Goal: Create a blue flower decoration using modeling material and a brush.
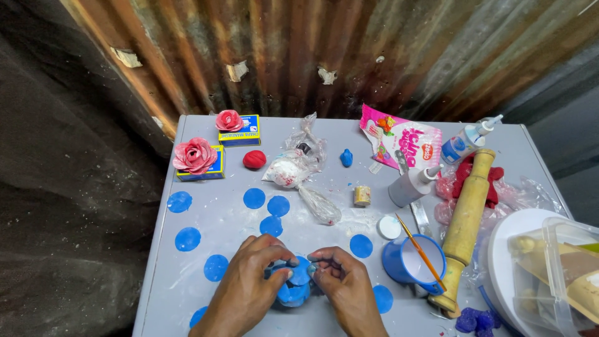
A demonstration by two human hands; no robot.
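Both hands pinch a blue clay flower [294,282] at near counter [337,131] edge: left hand [249,281] and right hand [340,281] grip clamped on it, pressing petals; next needs another blue disc [360,245].

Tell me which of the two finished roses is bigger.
The left rose, pink-and-white, on the yellow-and-blue box at the table's left edge. The other rose sits farther back on a second box and is clearly smaller.
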